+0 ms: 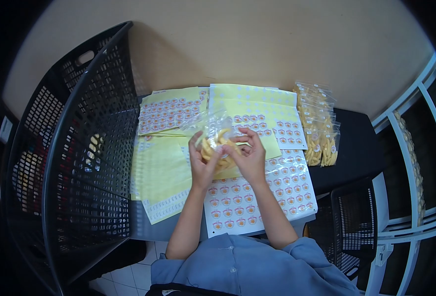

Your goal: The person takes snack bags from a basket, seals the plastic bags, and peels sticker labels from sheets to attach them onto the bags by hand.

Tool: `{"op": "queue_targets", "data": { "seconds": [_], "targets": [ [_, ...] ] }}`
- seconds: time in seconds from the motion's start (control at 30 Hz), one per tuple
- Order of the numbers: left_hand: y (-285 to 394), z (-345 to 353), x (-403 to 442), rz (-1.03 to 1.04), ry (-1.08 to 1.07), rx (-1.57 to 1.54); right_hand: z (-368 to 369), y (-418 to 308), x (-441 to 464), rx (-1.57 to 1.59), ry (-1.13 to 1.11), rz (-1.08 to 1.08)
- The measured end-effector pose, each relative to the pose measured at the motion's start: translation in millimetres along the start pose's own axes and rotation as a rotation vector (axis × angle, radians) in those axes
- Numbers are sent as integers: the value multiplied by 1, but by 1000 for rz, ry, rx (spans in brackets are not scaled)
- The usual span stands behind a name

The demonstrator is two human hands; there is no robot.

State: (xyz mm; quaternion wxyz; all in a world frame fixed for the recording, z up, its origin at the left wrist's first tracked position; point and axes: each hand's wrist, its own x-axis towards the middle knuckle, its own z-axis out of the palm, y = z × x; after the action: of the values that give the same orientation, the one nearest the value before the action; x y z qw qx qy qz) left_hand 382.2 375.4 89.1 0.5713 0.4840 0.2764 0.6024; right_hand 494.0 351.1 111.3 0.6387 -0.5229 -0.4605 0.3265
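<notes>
A clear plastic bag of yellow, stick-like snacks (209, 146) is held up over the sticker sheets at the middle of the table. My left hand (201, 160) has its fingers wrapped round the bag's left side. On the bag's right side, my right hand (250, 157) grips it, with the thumb pressed on its front near the other thumb. Beneath lie white sheets of round orange and pink stickers (237, 207) and yellow backing sheets (161, 170), some with stickers partly removed. Whether a sticker is under my thumbs cannot be made out.
A tall black perforated basket (87, 148) stands at the left. Filled snack bags (319, 126) with labels lie in overlapping rows on the black table (358, 143) at the right. A black crate (353, 222) and a white metal rack (406, 148) are farther right.
</notes>
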Motion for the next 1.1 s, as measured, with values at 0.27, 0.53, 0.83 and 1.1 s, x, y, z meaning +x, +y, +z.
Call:
{"op": "queue_targets", "data": {
  "seconds": [0.27,0.53,0.83,1.1],
  "targets": [
    [-3,-1,2,-29,145,-17,0,-8,-10,-41,-93,-37],
    [-2,1,1,-173,134,-70,-22,9,-12,120,-220,66],
    [20,-14,12,-109,18,-12,-29,-12,10,375,-293,101],
    [89,-87,-22,-75,79,-213,7,6,3,-327,-460,-141]
  ]
}}
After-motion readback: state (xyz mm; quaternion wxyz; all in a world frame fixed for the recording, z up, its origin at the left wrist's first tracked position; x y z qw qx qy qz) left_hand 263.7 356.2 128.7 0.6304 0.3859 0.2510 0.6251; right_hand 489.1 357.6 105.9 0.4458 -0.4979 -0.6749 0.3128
